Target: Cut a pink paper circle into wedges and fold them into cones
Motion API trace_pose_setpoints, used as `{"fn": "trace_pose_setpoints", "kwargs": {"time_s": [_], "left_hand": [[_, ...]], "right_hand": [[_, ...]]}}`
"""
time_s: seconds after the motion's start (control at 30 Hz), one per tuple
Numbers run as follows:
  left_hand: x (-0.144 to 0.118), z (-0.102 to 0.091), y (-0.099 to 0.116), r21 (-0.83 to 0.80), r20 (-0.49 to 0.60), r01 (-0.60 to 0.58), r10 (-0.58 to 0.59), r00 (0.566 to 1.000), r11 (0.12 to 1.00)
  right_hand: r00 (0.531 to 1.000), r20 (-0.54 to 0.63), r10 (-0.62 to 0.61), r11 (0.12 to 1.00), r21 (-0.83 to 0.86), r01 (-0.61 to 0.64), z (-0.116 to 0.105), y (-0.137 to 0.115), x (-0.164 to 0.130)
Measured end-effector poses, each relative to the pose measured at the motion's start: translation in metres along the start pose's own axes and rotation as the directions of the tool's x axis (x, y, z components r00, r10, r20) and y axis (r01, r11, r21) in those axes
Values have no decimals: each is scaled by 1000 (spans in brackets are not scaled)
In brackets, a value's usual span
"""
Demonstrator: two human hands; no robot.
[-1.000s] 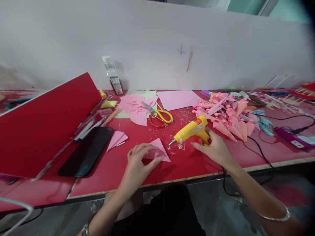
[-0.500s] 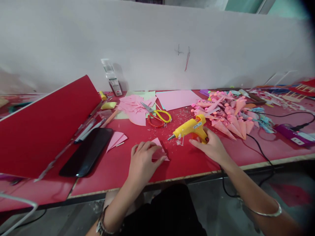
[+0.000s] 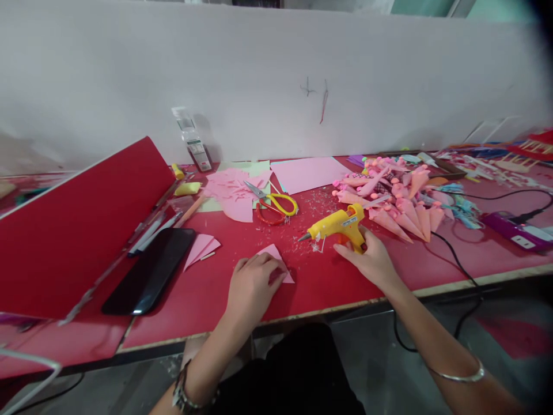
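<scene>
In my right hand (image 3: 369, 253) is a yellow hot glue gun (image 3: 334, 222), gripped by its handle. Its metal nozzle points left above the red tabletop, and whitish glue strands hang under it. My left hand (image 3: 254, 282) rests at the table's front with bent fingers, thumb drawn in toward them, on a pink paper piece (image 3: 273, 252). The hand covers part of that piece, which lies flat. Scissors (image 3: 276, 206) with one yellow and one red handle lie partly opened behind, their blades over pink paper scraps (image 3: 233, 183). Left of my left hand are folded pink paper pieces (image 3: 201, 249).
A black phone (image 3: 149, 271) lies at left beside pens and a raised red board (image 3: 86, 230). A clear bottle (image 3: 194, 144) stands by the white wall. Pink paper cones (image 3: 401, 199) are heaped at right, near a purple power strip (image 3: 516, 230) and black cord (image 3: 458, 259).
My left thumb has drawn in toward the fingers, and more of the pink piece's upper edge shows. The glue gun has stayed nearly in place; the whole view has shifted slightly.
</scene>
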State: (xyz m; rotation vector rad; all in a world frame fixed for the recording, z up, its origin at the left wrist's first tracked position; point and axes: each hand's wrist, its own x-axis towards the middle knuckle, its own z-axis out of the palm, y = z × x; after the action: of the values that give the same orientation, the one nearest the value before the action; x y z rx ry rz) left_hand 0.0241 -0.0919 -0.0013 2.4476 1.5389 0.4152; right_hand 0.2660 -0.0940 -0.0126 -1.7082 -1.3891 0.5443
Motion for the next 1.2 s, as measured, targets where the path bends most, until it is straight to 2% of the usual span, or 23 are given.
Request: {"fn": "trace_pose_setpoints", "kwargs": {"time_s": [0.27, 0.5, 0.67, 0.83, 0.9, 1.0, 1.1, 1.2], "left_hand": [[7, 1, -3, -48, 32, -32, 33, 999, 998], [14, -10, -3, -265, -27, 30, -39, 999, 964], [21, -21, -9, -332, -63, 46, -71, 995, 942], [29, -43, -38, -304, -192, 39, -101, 976, 952], [34, -53, -56, -258, -273, 72, -144, 951, 964], [43, -69, -80, -275, -342, 120, -213, 915, 954], [53, -80, -93, -355, -336, 136, -262, 904, 925], [65, -86, -100, -522, -296, 110, -300, 907, 846]], "right_hand": [[1000, -27, 13, 998, 67, -11, 1, 1, -2], [998, -33, 48, 991, 128, -43, 1, 0, -2], [997, -31, 64, 986, 157, -59, 1, -1, -3], [997, -52, 61, 981, 186, -51, 1, -1, -3], [997, -53, 58, 978, 202, -46, 1, -2, -3], [997, -55, 57, 975, 217, -44, 1, -3, -4], [997, -57, 60, 974, 221, -46, 1, -2, -4], [997, -56, 59, 975, 218, -46, 1, -1, -4]]}}
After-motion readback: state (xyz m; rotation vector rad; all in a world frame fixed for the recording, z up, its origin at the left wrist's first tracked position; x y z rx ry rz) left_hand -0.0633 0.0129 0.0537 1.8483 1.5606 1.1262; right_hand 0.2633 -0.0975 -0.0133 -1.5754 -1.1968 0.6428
